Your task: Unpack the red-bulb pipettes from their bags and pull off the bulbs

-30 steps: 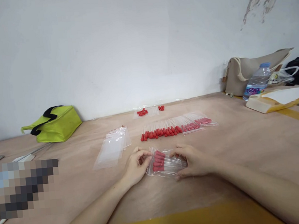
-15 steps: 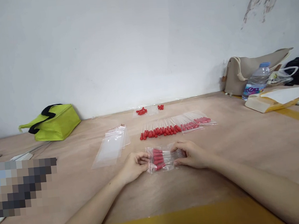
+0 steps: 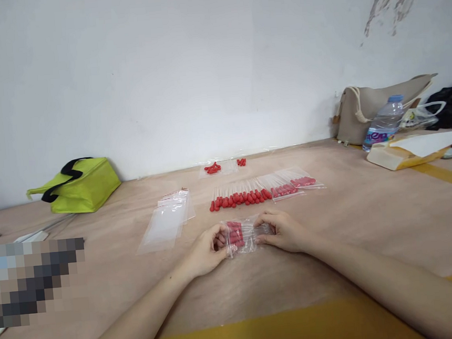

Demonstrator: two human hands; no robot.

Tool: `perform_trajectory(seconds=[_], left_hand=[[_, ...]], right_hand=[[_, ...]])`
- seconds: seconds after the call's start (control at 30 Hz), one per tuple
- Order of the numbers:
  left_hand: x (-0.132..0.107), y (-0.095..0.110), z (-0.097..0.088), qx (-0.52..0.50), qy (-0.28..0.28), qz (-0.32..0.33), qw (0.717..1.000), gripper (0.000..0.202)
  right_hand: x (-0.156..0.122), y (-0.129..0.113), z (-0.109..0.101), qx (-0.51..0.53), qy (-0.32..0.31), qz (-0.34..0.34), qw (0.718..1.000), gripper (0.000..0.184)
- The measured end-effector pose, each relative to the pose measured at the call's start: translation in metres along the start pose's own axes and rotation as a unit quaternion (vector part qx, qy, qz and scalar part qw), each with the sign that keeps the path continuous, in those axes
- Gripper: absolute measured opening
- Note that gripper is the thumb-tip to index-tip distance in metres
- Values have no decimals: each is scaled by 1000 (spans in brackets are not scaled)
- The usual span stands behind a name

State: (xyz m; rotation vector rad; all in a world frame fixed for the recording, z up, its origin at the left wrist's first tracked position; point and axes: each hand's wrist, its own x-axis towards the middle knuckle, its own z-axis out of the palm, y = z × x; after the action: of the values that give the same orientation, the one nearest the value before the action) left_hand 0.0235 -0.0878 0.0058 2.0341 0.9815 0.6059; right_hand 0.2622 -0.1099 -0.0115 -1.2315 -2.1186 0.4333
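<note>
Between my two hands is a clear zip bag (image 3: 249, 244) with several red-bulbed droppers (image 3: 235, 234) inside, their bulbs to the left and thin clear tubes to the right. My left hand (image 3: 213, 247) has its fingers curled round the bag's left end, beside the bulbs. At the other end, my right hand (image 3: 281, 230) pinches the bag and the tubes between thumb and fingers. Just behind lies a row of loose red-bulbed droppers (image 3: 238, 198), bulbs toward me. Filled bags of droppers (image 3: 285, 189) overlap at that row's right end. Flat clear zip bags (image 3: 165, 222) are stacked on the left.
Small red bulbs (image 3: 212, 168) lie on clear plastic near the wall. A lime-green bag (image 3: 87, 187) stands at the back left. On the right are a water bottle (image 3: 384, 121), a beige bag (image 3: 352, 119) and an opened packet (image 3: 391, 156). Yellow tape (image 3: 264, 337) crosses the table's front.
My left hand has moved slightly right and closed further round the bag's end, now beside the bulbs. The bag looks shorter and more bunched. My right hand has shifted slightly left.
</note>
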Motion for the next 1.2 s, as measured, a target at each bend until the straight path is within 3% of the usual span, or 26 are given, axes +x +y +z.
perform_trajectory(seconds=[0.2,0.4,0.57,0.67,0.9,1.2], left_hand=[[-3,11,0,78,-3,29,997,23],[-7,25,1,189,-12,98,977,8],[-8,19,4,249,3,117,961,4],[-6,13,3,237,1,124,964,3],[-6,10,5,131,27,87,987,21],[-4,12,3,219,7,149,964,12]], right_hand=[[0,-2,-1,-7,13,4,1000,28],[0,-3,-1,-3,17,0,1000,27],[0,-3,-1,-10,17,-3,1000,27],[1,-3,0,-6,14,-1,1000,25],[1,-1,0,0,10,-2,1000,22],[1,-1,1,3,15,-7,1000,25]])
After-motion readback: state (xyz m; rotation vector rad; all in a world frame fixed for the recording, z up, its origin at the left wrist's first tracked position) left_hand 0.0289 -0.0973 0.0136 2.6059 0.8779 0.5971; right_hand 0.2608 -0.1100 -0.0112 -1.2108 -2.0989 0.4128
